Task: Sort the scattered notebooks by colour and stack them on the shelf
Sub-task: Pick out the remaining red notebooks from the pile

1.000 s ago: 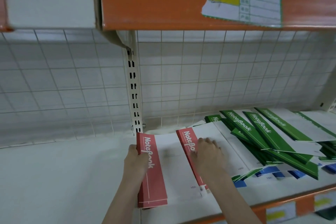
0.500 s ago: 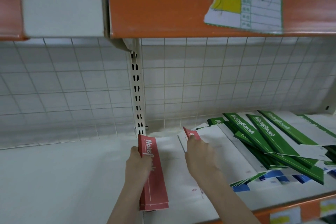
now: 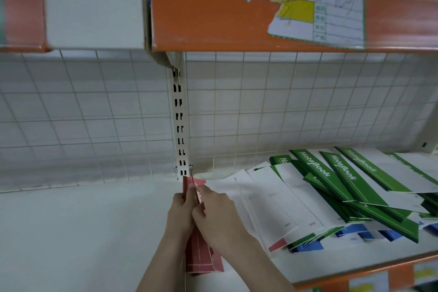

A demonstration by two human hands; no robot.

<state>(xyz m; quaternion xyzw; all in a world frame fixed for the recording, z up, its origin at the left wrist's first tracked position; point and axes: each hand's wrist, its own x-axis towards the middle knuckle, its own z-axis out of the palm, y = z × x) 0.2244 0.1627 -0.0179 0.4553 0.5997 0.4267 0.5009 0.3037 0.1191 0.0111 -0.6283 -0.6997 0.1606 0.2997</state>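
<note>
Red notebooks stand tilted on their spines on the white shelf, just in front of the slotted upright. My left hand grips them from the left side. My right hand pinches another red notebook by its spine and holds it against them. To the right lies a spread of white-faced notebooks, then a loose pile of green notebooks. Blue notebooks poke out from under that pile near the shelf's front.
A slotted metal upright divides the wire-grid back wall. An orange upper shelf with torn paper labels hangs overhead. An orange front rail edges the shelf at the lower right. The shelf's left half is bare white.
My right hand has lifted the second red notebook off the white-faced spread and swung it left against the red ones in my left hand. The camera has tilted up a little.
</note>
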